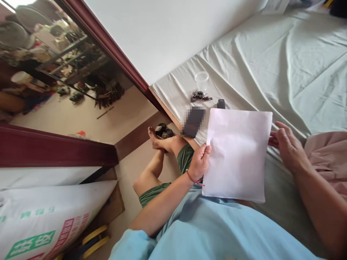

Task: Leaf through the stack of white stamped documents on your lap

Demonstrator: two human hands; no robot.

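Observation:
A stack of white paper sheets (238, 155) is held up over my lap, its visible face blank. My left hand (200, 161) pinches its left edge, thumb on the front and fingers behind. Close to the right edge is my right hand (288, 144), fingers stretched out and apart; whether the fingertips touch the paper I cannot tell. Beyond the top edge of the sheets lie a small black object (221, 104), a blurred-out dark flat object (193, 121), a tangled dark cable (200, 95) and a clear plastic cup (202, 81).
I sit on a bed with a pale green sheet (255, 68). Pinkish fabric (329, 159) lies at the right. A dark red doorframe (108, 43) opens onto a cluttered room. Black shoes (164, 131) are on the floor, and a printed white sack (54, 216) stands lower left.

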